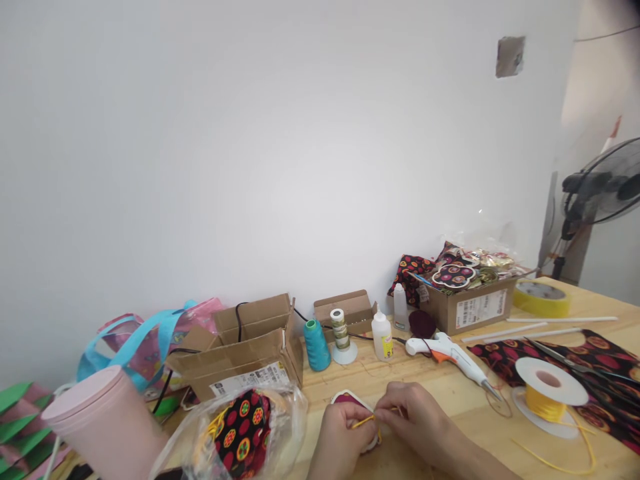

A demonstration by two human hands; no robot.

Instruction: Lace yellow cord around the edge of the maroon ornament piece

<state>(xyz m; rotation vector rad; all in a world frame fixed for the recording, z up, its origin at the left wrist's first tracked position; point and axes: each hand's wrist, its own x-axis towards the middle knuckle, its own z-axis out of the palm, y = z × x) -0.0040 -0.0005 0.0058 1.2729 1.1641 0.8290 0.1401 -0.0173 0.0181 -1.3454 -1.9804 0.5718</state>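
My left hand (340, 433) is closed in a pinch on a short yellow cord (363, 421) at the front of the wooden table. Fingertips of my right hand (413, 417) pinch the same cord close by, thumb and forefinger pressed together. Under and behind my left fingers lies a small dark-red patch (349, 398) with a white edge, mostly covered by the hands. Farther right stands a spool of yellow cord (547, 400), its loose end trailing over the table. A white glue gun (453, 357) with an orange trigger lies beyond my right hand.
Patterned fabric with scissors (570, 358) lies at right. Behind stand a turquoise thread cone (317, 347), a glue bottle (383, 339) and a filled cardboard box (470, 310). On the left are a plastic bag (285, 427), an open carton (240, 360) and a pink canister (107, 427).
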